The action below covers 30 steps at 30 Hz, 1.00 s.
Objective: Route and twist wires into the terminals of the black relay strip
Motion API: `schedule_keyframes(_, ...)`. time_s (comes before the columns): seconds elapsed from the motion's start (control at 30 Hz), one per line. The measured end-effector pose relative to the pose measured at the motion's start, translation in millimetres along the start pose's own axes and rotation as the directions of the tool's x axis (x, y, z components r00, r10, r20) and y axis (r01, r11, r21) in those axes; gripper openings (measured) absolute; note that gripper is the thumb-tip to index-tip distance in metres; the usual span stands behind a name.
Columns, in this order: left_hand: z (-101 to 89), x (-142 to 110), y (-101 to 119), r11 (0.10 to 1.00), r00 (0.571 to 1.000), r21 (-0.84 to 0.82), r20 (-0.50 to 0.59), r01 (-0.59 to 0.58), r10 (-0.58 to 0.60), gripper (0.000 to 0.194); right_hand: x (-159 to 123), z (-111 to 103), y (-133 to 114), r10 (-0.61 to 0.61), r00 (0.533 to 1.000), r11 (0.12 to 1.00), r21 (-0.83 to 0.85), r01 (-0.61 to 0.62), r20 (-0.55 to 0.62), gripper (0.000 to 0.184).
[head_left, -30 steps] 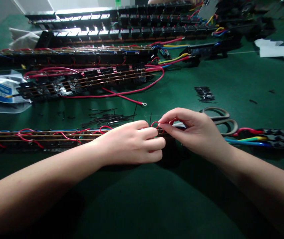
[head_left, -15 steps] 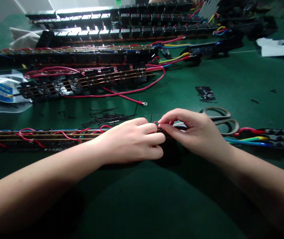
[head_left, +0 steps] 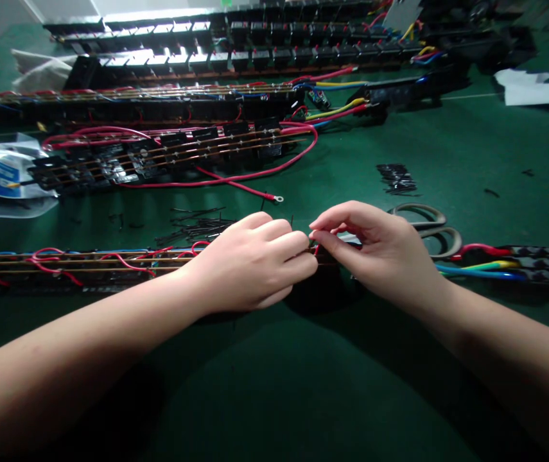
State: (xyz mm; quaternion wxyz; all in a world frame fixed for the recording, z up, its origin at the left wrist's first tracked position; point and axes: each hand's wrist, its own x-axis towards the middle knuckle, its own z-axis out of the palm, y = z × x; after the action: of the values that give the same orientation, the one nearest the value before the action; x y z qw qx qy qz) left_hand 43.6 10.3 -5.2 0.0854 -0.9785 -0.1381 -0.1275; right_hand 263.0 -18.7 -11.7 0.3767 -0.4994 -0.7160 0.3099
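Our L hand is curled over long blk strip w/ brass-coloured rods & red wires on green worktop; our R hand, just beside, nearly pinched thumb-to-index. Can't tell what either grips.

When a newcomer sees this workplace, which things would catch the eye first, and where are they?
Probably, at the centre, the left hand curled over the near wired strip, and the right hand beside it. Next may come the red cable looping on the green table beyond them, and the grey scissor handles partly behind the right hand.
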Motion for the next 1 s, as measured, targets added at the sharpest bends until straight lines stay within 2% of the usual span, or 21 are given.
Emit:
schedule_keyframes(0.07, 1.0, 0.4, 1.6, 0.998, 0.998, 0.025, -0.015, 0.062, -0.061, 0.011, -1.0, 1.3, 0.8, 0.031, 0.998, 0.999, 0.036, -0.029, -0.059, 0.009)
schedule_keyframes(0.17, 1.4, 0.3, 3.0, 0.997, 0.997, 0.025, -0.015, 0.079, -0.079, 0.012, -1.1, 2.1, 0.9, 0.056, 0.995, 0.996, 0.070, -0.050, -0.079, 0.013)
schedule_keyframes(0.33, 0.0, -0.1, 2.6, 0.998, 0.998, 0.009, 0.009, 0.057, -0.058, 0.012, 0.5, 0.5, -0.9, 0.042, 0.999, 0.998, 0.040, -0.042, -0.006, 0.010)
schedule_keyframes(0.57, -0.3, -0.5, 1.8, 0.998, 0.999, 0.010, 0.000, 0.054, -0.054, 0.010, 2.0, -1.7, -0.5, -0.026, 0.998, 0.999, -0.030, 0.028, 0.064, 0.008)
schedule_keyframes(0.7, -1.1, -2.0, 0.7, 1.000, 1.000, -0.029, 0.016, 0.004, -0.003, 0.012, 2.7, -2.5, -0.7, -0.034, 0.996, 0.999, -0.036, 0.037, 0.088, 0.005)
schedule_keyframes(0.87, -2.2, -2.9, -2.6, 0.986, 0.990, -0.104, 0.043, -0.131, 0.136, 0.013, 2.5, -1.8, -0.8, -0.029, 0.996, 0.998, -0.048, 0.033, 0.079, 0.004)
schedule_keyframes(1.0, 1.6, -2.2, -1.9, 0.985, 0.985, -0.041, 0.028, -0.169, 0.170, 0.014, 2.0, -1.2, 0.1, -0.050, 0.995, 0.997, -0.062, 0.055, 0.083, 0.005)
